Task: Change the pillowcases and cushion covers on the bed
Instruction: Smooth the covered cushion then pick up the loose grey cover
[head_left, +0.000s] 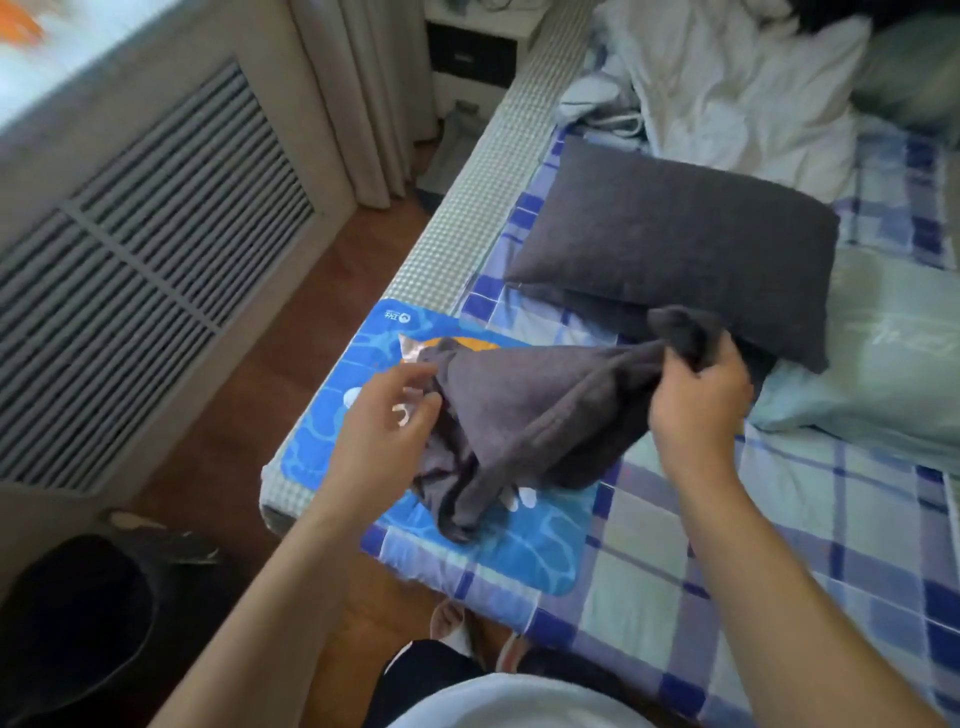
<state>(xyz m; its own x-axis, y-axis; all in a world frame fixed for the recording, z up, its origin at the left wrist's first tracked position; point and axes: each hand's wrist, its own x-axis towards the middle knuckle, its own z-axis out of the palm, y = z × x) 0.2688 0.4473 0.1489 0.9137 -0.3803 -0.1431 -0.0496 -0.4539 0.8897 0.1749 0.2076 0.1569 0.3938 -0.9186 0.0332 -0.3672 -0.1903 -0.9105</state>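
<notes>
the soft grey cover (524, 410) is lying limp on the near left bed corner (291, 483). my right hand (698, 400) is squeezing its far end. my left hand (387, 421) is reaching, fingers loose, holding nothing. i'm thinking its edge is best to grab.

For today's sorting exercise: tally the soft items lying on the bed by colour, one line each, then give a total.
Dark grey: 2, the pillow and the loose cover gripped by the right hand
Pale green: 1, the pillow
White: 1, the crumpled bedding
Blue: 1, the printed mat
Total: 5
</notes>
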